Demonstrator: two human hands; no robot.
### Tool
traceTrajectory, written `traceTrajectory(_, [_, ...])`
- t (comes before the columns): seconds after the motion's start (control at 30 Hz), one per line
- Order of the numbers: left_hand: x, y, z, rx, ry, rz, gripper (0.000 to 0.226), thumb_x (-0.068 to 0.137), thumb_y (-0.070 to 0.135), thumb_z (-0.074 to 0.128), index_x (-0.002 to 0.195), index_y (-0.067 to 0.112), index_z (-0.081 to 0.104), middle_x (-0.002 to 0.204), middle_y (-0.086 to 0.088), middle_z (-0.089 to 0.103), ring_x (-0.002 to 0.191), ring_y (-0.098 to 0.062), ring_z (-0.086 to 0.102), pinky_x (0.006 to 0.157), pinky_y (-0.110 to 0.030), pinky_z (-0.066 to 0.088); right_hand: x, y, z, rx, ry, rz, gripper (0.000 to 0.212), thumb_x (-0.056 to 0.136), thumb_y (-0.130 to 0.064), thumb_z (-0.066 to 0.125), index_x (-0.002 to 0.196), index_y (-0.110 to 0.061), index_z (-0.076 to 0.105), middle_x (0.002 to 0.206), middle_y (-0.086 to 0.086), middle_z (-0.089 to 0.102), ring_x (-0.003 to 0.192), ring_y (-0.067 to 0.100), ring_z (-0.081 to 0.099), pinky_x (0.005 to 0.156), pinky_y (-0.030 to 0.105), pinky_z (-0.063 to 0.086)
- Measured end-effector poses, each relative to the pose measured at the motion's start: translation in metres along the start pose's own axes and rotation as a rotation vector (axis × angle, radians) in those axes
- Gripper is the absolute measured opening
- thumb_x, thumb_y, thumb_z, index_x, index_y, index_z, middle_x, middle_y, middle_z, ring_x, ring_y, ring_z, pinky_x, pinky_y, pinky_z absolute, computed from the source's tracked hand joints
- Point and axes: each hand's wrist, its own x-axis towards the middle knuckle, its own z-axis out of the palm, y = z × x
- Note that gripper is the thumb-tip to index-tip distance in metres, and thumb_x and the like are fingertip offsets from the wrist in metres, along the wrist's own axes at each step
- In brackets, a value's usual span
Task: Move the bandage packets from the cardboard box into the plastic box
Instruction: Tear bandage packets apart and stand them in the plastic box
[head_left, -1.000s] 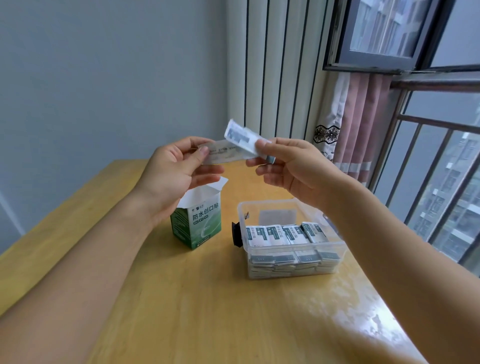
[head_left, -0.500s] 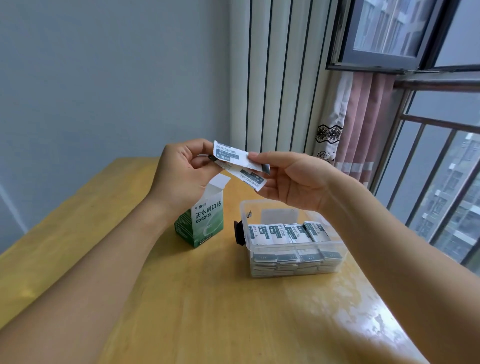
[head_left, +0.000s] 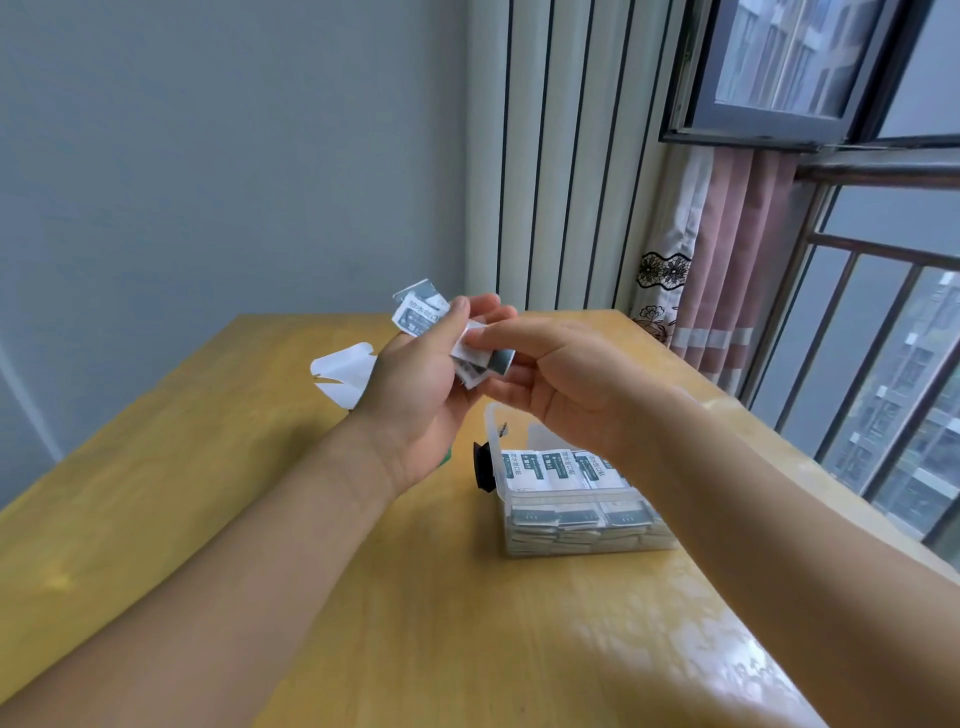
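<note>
- Since the earlier frames, both hands have been lowered and brought together; the packets (head_left: 422, 312), formerly held out as a flat strip, are now folded and bunched between them.
- Left hand (head_left: 415, 384): fingers curled round the packets, with one end sticking up above the thumb.
- Right hand (head_left: 550, 379): the lower end of the same bunch is pinched between thumb and fingers.
- The bunch is held in the air above the table (head_left: 218, 467), just behind and left of the plastic box (head_left: 582, 525).
- The plastic box is already well filled with stacked packets.
- The carton (head_left: 343, 371) is mostly hidden behind the left hand; only its open white flaps are seen.
- Judgement: the bunch is being compacted to fit; placement in the plastic box is not yet done.
</note>
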Motion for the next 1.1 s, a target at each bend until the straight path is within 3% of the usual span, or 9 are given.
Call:
traceTrajectory(0.07, [-0.001, 0.000, 0.000, 0.058, 0.057, -0.003, 0.028, 0.106, 0.031, 0.046, 0.095, 0.016, 0.066, 0.101, -0.005, 0.076, 0.090, -0.020, 0.073, 0.072, -0.030, 0.059, -0.006, -0.007, -0.004, -0.308, -0.008, -0.015, 0.007, 0.084, -0.011, 0.076, 0.089, -0.007, 0.074, 0.087, 0.010, 0.073, 0.077, 0.020, 0.065, 0.066, 0.025, 0.057])
traceTrajectory(0.17, [-0.003, 0.006, -0.002, 0.136, 0.082, -0.002, 0.031, 0.104, 0.037, 0.049, 0.087, 0.014, 0.060, 0.094, -0.012, 0.073, 0.091, -0.027, 0.075, 0.073, -0.042, 0.063, -0.010, -0.024, -0.016, -0.725, 0.112, -0.201, 0.018, 0.085, -0.027, 0.077, 0.087, -0.009, 0.074, 0.082, 0.007, 0.075, 0.076, 0.017, 0.069, 0.075, 0.031, 0.057])
traceTrajectory(0.37, [-0.010, 0.003, -0.001, 0.506, -0.109, -0.041, 0.031, 0.099, 0.042, 0.054, 0.084, 0.015, 0.059, 0.070, -0.001, 0.059, 0.064, -0.016, 0.065, 0.046, -0.024, 0.049, -0.018, -0.037, -0.014, -1.064, 0.006, -0.591, 0.038, 0.096, -0.031, 0.062, 0.133, -0.032, 0.059, 0.124, -0.019, 0.064, 0.106, 0.003, 0.063, 0.091, 0.031, 0.056])
traceTrajectory(0.5, [-0.012, -0.002, -0.001, 0.636, -0.202, -0.104, 0.026, 0.102, 0.033, 0.056, 0.086, 0.016, 0.067, 0.069, 0.000, 0.063, 0.066, -0.014, 0.064, 0.050, -0.022, 0.046, -0.022, -0.035, -0.008, -1.246, 0.007, -0.648, 0.028, 0.099, -0.022, 0.059, 0.126, -0.025, 0.067, 0.097, -0.032, 0.061, 0.090, -0.007, 0.064, 0.075, 0.028, 0.061])
traceTrajectory(0.57, [-0.012, -0.003, 0.001, 0.633, -0.199, -0.115, 0.026, 0.102, 0.031, 0.056, 0.086, 0.015, 0.069, 0.069, 0.001, 0.063, 0.067, -0.013, 0.064, 0.051, -0.023, 0.046, -0.021, -0.036, -0.011, -1.315, 0.029, -0.670, 0.026, 0.098, -0.020, 0.061, 0.121, -0.025, 0.071, 0.098, -0.023, 0.069, 0.090, -0.002, 0.066, 0.078, 0.028, 0.061])
traceTrajectory(0.77, [-0.011, -0.005, 0.002, 0.737, -0.194, -0.108, 0.029, 0.102, 0.036, 0.055, 0.084, 0.016, 0.067, 0.064, 0.003, 0.057, 0.064, -0.015, 0.056, 0.048, -0.021, 0.038, -0.018, -0.040, -0.017, -1.388, 0.011, -0.652, 0.027, 0.094, -0.018, 0.066, 0.119, -0.027, 0.072, 0.102, -0.011, 0.074, 0.087, 0.006, 0.069, 0.082, 0.029, 0.058])
traceTrajectory(0.9, [-0.012, -0.012, 0.004, 0.813, -0.199, -0.109, 0.030, 0.101, 0.035, 0.057, 0.079, 0.015, 0.062, 0.065, -0.001, 0.057, 0.060, -0.015, 0.056, 0.045, -0.021, 0.037, -0.017, -0.041, -0.023, -1.307, -0.077, -0.562, 0.018, 0.092, -0.011, 0.069, 0.108, -0.017, 0.075, 0.086, -0.008, 0.073, 0.062, 0.007, 0.066, 0.060, 0.024, 0.057])
traceTrajectory(1.0, [-0.013, -0.014, 0.007, 0.778, -0.223, -0.133, 0.019, 0.099, 0.034, 0.060, 0.096, 0.016, 0.065, 0.077, -0.003, 0.066, 0.070, -0.014, 0.069, 0.051, -0.025, 0.049, -0.019, -0.047, -0.032, -1.183, -0.142, -0.449, 0.009, 0.092, -0.005, 0.067, 0.098, -0.008, 0.074, 0.076, 0.000, 0.073, 0.059, 0.017, 0.064, 0.059, 0.025, 0.057])
traceTrajectory(1.1, [-0.011, -0.015, 0.005, 0.837, -0.222, -0.046, 0.024, 0.095, 0.034, 0.066, 0.114, 0.021, 0.065, 0.101, -0.001, 0.073, 0.093, -0.015, 0.072, 0.071, -0.036, 0.062, -0.025, -0.061, -0.058, -1.076, -0.126, -0.272, 0.011, 0.092, -0.002, 0.064, 0.094, -0.010, 0.072, 0.073, 0.001, 0.070, 0.062, 0.013, 0.059, 0.061, 0.023, 0.054])
